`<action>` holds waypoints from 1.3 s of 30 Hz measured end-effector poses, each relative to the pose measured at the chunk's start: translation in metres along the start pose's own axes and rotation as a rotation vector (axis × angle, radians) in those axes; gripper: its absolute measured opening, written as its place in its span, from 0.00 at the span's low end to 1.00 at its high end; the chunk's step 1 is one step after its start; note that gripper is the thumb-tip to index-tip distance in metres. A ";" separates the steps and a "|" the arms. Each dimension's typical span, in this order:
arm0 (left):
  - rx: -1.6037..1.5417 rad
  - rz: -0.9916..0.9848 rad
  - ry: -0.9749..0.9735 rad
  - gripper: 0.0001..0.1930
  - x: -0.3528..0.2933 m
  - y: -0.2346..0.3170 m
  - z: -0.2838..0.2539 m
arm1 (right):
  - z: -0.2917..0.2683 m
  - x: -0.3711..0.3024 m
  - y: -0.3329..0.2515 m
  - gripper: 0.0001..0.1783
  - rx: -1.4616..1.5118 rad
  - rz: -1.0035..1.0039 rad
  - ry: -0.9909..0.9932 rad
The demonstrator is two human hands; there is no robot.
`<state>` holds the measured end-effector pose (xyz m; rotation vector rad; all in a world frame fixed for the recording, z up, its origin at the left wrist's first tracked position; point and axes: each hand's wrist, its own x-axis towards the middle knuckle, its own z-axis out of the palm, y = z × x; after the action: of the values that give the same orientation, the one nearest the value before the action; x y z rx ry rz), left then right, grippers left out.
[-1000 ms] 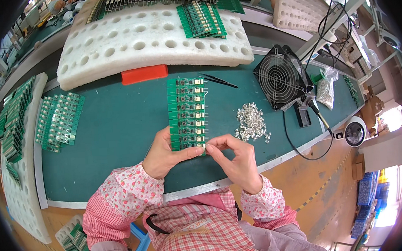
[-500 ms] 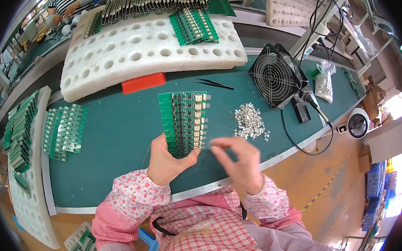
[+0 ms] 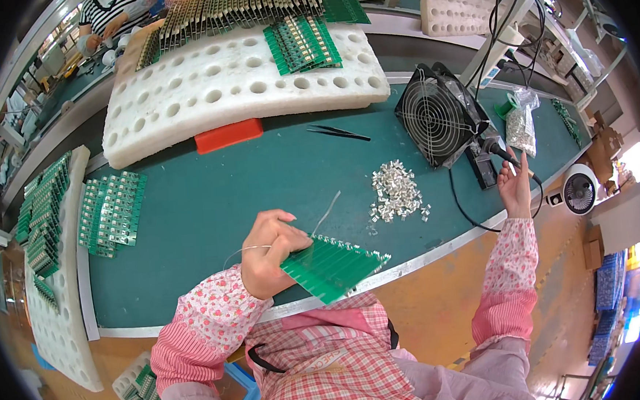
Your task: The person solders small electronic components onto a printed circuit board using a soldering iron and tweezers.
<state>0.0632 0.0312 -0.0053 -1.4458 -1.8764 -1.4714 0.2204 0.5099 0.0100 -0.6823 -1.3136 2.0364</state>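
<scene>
My left hand (image 3: pixel 267 254) is closed on a green circuit board (image 3: pixel 335 270), held tilted above the front edge of the bench. Its plain green side faces up, and small metal pins line its far edge. A thin wire (image 3: pixel 328 213), looking like solder, runs through the same hand and sticks out past the fingers. Far to the right, my right hand (image 3: pixel 513 188) has its palm turned up and its fingers around the handle of a soldering iron (image 3: pixel 504 153). The iron lies at a black stand (image 3: pixel 483 169) beside the fan.
A loose pile of small metallic parts (image 3: pixel 396 189) lies mid-bench, with black tweezers (image 3: pixel 339 133) behind it. A black fan (image 3: pixel 436 116), a bag of parts (image 3: pixel 521 125), a red tray (image 3: pixel 228 135) and white foam (image 3: pixel 232 88) bearing boards stand farther back. More boards (image 3: pixel 113 213) lie left.
My left hand has turned the board over and lowered it toward me, and the wire now shows. My right hand has left the board and moved right to the soldering iron.
</scene>
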 end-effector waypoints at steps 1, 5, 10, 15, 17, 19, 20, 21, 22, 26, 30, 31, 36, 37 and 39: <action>0.030 0.045 -0.012 0.12 0.000 0.001 0.000 | 0.001 0.000 0.000 0.30 -0.072 0.022 0.019; 0.129 0.153 -0.055 0.11 -0.004 -0.001 -0.002 | 0.045 -0.024 -0.002 0.26 -0.026 0.103 0.148; 0.239 0.279 -0.149 0.08 0.000 -0.009 -0.011 | 0.029 -0.076 0.002 0.14 -0.225 -0.357 0.410; 0.338 0.370 -0.203 0.08 0.002 -0.011 -0.010 | 0.109 -0.162 0.025 0.13 -0.295 -0.521 0.272; 0.350 0.389 -0.213 0.08 0.000 -0.012 -0.010 | 0.146 -0.188 0.032 0.14 -0.356 -0.473 0.148; 0.352 0.392 -0.215 0.08 -0.002 -0.013 -0.008 | 0.151 -0.198 0.040 0.14 -0.344 -0.455 -0.042; 0.360 0.393 -0.219 0.08 -0.003 -0.013 -0.006 | 0.153 -0.199 0.043 0.13 -0.309 -0.462 -0.152; 0.359 0.393 -0.216 0.08 -0.002 -0.013 -0.005 | 0.155 -0.199 0.043 0.13 -0.312 -0.464 -0.153; 0.360 0.395 -0.207 0.08 -0.002 -0.014 -0.004 | 0.157 -0.199 0.044 0.13 -0.286 -0.492 -0.222; 0.358 0.383 -0.198 0.07 -0.001 -0.013 -0.004 | 0.164 -0.199 0.042 0.13 -0.275 -0.549 -0.338; 0.352 0.376 -0.206 0.07 -0.003 -0.013 -0.006 | 0.169 -0.199 0.043 0.13 -0.288 -0.596 -0.379; 0.334 0.371 -0.223 0.08 -0.004 -0.014 -0.006 | 0.170 -0.199 0.043 0.13 -0.291 -0.597 -0.379; 0.324 0.362 -0.245 0.10 -0.005 -0.014 -0.008 | 0.173 -0.197 0.043 0.13 -0.283 -0.589 -0.396; 0.324 0.362 -0.251 0.10 -0.005 -0.014 -0.008 | 0.173 -0.197 0.043 0.13 -0.282 -0.588 -0.397; 0.326 0.362 -0.259 0.10 -0.004 -0.013 -0.008 | 0.172 -0.196 0.044 0.12 -0.283 -0.588 -0.418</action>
<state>0.0513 0.0230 -0.0120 -1.7555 -1.7672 -0.8037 0.2232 0.2482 0.0518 0.0463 -1.8036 1.5629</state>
